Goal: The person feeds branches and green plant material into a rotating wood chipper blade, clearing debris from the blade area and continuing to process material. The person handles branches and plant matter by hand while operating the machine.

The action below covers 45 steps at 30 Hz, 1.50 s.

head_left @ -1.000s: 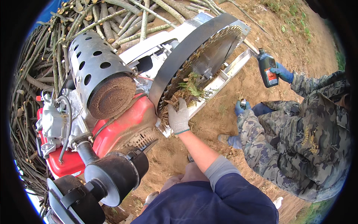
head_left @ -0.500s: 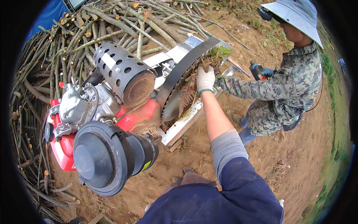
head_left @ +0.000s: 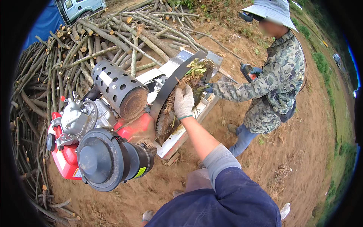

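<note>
My right hand (head_left: 184, 103), in a white knit glove, is closed around brown and green fern fronds (head_left: 196, 70) against a large round toothed saw blade (head_left: 162, 125). A curved black guard (head_left: 172, 81) arches along the blade's left side. The blade sits in a pale metal frame (head_left: 177, 142). At the lower edge, only part of my gloved left hand (head_left: 148, 215) shows; its fingers are hidden. A person in camouflage (head_left: 281, 72) has one blue-gloved hand beside the blade's far side and holds a dark bottle (head_left: 247, 70) in the other.
Left of the blade stands a red and grey engine (head_left: 73, 121) with a perforated muffler cover (head_left: 119, 85) and a round black air filter (head_left: 100, 159). A big pile of cut branches (head_left: 56, 68) lies behind. A truck (head_left: 81, 7) stands at the far left, by a blue tarp (head_left: 43, 19).
The view has shifted. My right hand has moved left, toward the black guard, with the fern fronds. The co-worker's hand stays by the blade, the bottle still in the other.
</note>
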Tool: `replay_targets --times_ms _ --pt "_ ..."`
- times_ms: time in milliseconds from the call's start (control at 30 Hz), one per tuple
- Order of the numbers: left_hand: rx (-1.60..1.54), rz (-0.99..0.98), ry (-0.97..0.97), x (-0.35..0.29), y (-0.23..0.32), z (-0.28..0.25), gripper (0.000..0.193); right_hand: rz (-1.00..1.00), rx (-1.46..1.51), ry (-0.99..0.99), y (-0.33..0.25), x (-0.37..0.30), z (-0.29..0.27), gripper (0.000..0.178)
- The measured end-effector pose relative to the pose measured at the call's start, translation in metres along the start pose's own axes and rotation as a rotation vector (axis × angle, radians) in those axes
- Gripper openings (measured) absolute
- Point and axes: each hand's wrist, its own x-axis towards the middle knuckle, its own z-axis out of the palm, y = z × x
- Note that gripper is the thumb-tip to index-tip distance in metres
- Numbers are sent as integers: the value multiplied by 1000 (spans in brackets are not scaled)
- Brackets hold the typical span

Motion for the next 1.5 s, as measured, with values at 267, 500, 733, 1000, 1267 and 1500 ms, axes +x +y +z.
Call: replay_targets --times_ms 267,500,733,1000,1267,1500 --pt "-391 -387 -53 82 124 16 34 39 -47 146 31 151 -33 36" --pt "-552 -346 6 160 271 -6 34 22 -162 -305 71 123 -48 40" --pt "-581 -364 24 162 318 -6 35 -11 -164 -156 108 178 -47 41" --pt "-550 -411 18 158 332 0 36 94 -152 -110 138 188 -50 42" --pt "-586 -449 42 159 333 14 37 83 -215 59 134 242 -55 33" --pt "-542 -449 14 159 324 27 38 -59 -249 -632 99 144 -62 32"
